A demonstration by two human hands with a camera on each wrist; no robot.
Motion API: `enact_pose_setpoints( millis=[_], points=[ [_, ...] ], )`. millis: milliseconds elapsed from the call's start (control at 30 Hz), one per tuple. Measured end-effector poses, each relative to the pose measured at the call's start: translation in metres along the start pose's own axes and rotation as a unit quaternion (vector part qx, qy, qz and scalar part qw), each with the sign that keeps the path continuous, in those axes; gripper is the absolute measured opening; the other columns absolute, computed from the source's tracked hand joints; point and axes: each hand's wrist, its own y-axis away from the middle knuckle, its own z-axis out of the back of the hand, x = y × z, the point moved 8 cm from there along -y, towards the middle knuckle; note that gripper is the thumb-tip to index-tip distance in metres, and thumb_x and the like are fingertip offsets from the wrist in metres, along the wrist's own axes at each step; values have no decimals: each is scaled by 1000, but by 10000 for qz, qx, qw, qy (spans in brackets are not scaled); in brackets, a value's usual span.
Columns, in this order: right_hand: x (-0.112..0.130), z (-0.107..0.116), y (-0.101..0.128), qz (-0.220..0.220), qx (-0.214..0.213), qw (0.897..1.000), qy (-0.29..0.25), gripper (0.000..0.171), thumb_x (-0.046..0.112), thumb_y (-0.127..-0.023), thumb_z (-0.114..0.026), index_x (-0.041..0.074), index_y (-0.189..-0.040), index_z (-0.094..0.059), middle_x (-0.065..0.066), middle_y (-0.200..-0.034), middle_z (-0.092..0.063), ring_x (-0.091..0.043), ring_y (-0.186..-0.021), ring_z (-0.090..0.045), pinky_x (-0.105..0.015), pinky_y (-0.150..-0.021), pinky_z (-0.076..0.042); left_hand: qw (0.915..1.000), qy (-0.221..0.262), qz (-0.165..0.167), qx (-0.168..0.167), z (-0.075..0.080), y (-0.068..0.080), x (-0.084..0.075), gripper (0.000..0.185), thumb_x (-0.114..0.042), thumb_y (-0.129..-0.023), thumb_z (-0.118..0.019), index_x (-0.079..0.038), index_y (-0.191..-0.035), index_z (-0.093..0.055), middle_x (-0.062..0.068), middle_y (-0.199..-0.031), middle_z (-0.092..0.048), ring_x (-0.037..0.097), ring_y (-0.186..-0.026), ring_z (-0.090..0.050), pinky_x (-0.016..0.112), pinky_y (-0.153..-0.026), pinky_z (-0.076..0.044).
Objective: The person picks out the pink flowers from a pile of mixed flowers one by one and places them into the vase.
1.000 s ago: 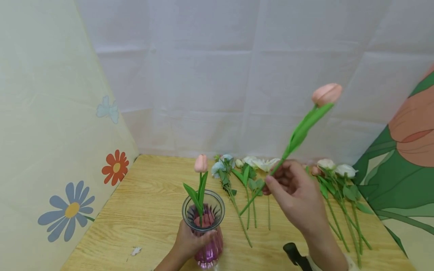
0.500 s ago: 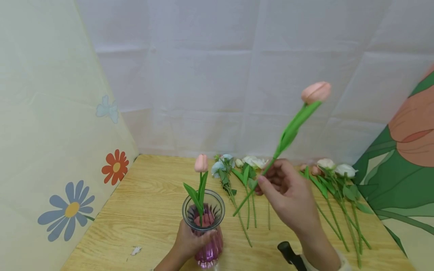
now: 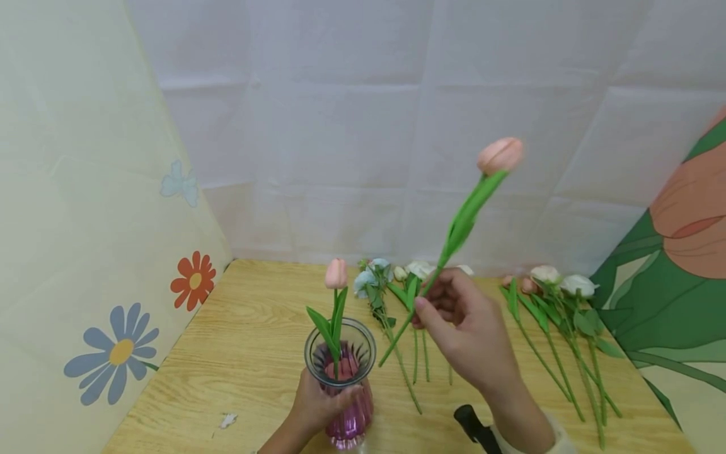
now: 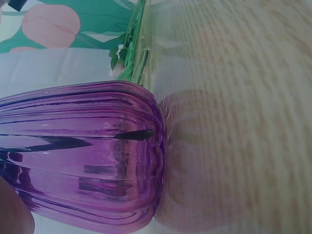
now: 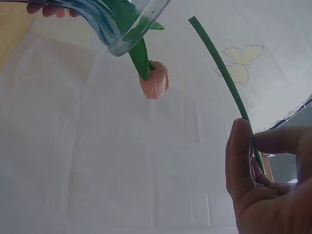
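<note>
My left hand [image 3: 317, 407] grips a purple ribbed glass vase [image 3: 351, 422] by its side, below the clear rim. The vase stands upright on the table, its base visible in the left wrist view [image 4: 97, 161]. One pink tulip [image 3: 336, 275] with green leaves stands in it. In my right hand [image 3: 467, 334], thumb and fingers pinch the green stem of a second pink tulip [image 3: 500, 156], held in the air right of the vase. Its bloom leans up and right, while the bare stem end [image 5: 209, 48] points down-left, close to the vase's rim but apart from it.
Blue flowers [image 3: 374, 274] and white flowers [image 3: 420, 271] lie behind the right hand. Farther right lies a bunch with white roses [image 3: 578, 285] and pink buds. A white scrap [image 3: 228, 420] is on the wooden table [image 3: 255, 328] at left. A white cloth [image 3: 340, 126] hangs behind.
My right hand has moved left with the tulip, bringing the stem end nearer to the vase. The left hand, the vase and the tulip in it have stayed put.
</note>
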Motion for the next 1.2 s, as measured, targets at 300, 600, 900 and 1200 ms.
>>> enact_pose_setpoints(
  millis=[300, 600, 900, 1200],
  points=[
    [-3, -10, 0, -17, 5, 9999, 104, 15, -10, -90, -63, -2, -102, -58, -10, -85, -65, -15, -70, -67, -29, -64, -64, 9999, 59, 125, -32, 0, 1, 1, 68, -6, -78, -79, 0, -137, -46, 19, -126, -63, 24, -114, -66, 46, -103, -55],
    [-5, -18, -1, 51, 12, 9999, 139, 14, -9, -90, -64, -3, -102, -59, -8, -84, -66, -15, -69, -66, -27, -63, -63, 9994, 65, 311, -148, 1, 3, 3, 68, -7, -77, -80, -2, -136, -47, 25, -128, -60, 20, -115, -65, 48, -104, -53],
    [-9, -24, -3, 18, 56, 9998, 181, 16, -9, -89, -66, 0, -101, -59, -8, -83, -66, -19, -69, -67, -29, -64, -64, 9995, 51, 286, -158, 0, 2, 3, 69, -6, -77, -80, -1, -137, -46, 22, -130, -60, 20, -116, -64, 47, -105, -53],
    [-14, -31, -4, -36, 145, 9997, 197, 16, -8, -89, -67, 0, -100, -59, -9, -83, -66, -20, -69, -67, -31, -65, -64, 9998, -2, 139, -113, 0, 1, 1, 69, -6, -77, -80, 1, -137, -46, 26, -129, -59, 19, -115, -65, 47, -105, -54]
  ],
)
